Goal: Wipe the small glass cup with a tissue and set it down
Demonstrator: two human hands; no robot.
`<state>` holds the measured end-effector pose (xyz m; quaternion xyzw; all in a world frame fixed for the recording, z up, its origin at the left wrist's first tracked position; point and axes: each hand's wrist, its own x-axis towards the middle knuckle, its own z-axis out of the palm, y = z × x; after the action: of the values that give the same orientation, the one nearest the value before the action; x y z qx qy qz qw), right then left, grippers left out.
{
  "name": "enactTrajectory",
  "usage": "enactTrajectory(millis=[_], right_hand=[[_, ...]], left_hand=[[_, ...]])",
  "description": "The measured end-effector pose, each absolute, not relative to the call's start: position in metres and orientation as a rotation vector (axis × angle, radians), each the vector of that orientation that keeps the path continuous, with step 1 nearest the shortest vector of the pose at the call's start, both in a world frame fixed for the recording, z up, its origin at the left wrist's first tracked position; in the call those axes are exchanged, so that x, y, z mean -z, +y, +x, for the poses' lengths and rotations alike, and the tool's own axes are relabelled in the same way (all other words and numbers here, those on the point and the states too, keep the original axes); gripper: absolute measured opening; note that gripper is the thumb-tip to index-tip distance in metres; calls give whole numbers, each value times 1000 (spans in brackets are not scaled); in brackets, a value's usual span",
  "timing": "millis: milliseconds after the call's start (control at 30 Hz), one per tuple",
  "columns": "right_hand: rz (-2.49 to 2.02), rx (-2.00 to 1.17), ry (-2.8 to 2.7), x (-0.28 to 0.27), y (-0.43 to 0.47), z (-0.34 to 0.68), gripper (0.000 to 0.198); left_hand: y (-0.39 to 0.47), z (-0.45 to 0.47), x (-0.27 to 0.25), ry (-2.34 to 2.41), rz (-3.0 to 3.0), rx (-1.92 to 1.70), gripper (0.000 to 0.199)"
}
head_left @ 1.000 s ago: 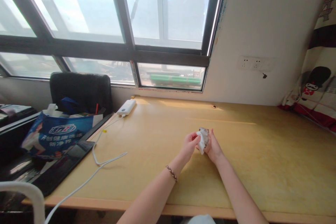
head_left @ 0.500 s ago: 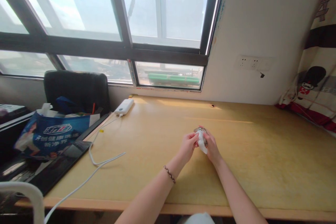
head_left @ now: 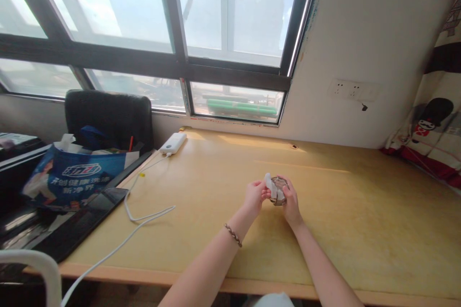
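Observation:
Above the table, my right hand (head_left: 292, 205) is closed around the right side of a small, round, brownish see-through vessel (head_left: 278, 196), perhaps a glass cup or ashtray; its exact kind is hard to make out. A white tissue (head_left: 268, 182) is pinched in my left hand (head_left: 255, 195), against the vessel's left rim. Part of something white shows through or inside the vessel. A braided bracelet circles my left wrist.
On the wooden table (head_left: 216, 163), a white power bank (head_left: 173, 144) lies at the back left, its white cable (head_left: 151, 216) running to the front edge. Left of the table are a blue bag (head_left: 79, 177) and a black chair (head_left: 108, 115). A curtain (head_left: 428, 129) hangs at right.
The vessel has turned so more of its round side shows. The tissue has moved from its front to its upper left rim, with my left hand slightly left. The view has shifted a little.

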<state>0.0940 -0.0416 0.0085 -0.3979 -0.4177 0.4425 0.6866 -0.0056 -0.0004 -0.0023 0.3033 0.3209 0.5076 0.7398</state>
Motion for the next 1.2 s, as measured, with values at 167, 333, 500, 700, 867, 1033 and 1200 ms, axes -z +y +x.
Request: enactTrajectory(millis=[167, 333, 500, 700, 867, 1033, 1200], right_hand=[[-787, -1504, -706, -2, -38, 98, 45], [-754, -1586, -595, -3, -38, 100, 41], [-779, -1578, -576, -5, -41, 95, 35], [-845, -1586, -691, -2, -43, 90, 43], [-909, -1422, -719, 1, -42, 88, 44], [-1039, -953, -929, 2, -43, 86, 30], [-1048, -805, -949, 4, -42, 90, 32]], left_hand=[[-5, -11, -10, 956, 1030, -1283, 17], [-19, -12, -25, 1073, 1854, -1399, 22], [-20, -17, -28, 1144, 2266, -1308, 21], [-5, -25, -17, 1372, 2347, -1070, 24], [-5, -20, -10, 1443, 2251, -1026, 25], [-9, -17, -7, 1439, 2146, -1003, 26], [-9, -11, -3, 1349, 1726, -842, 36]])
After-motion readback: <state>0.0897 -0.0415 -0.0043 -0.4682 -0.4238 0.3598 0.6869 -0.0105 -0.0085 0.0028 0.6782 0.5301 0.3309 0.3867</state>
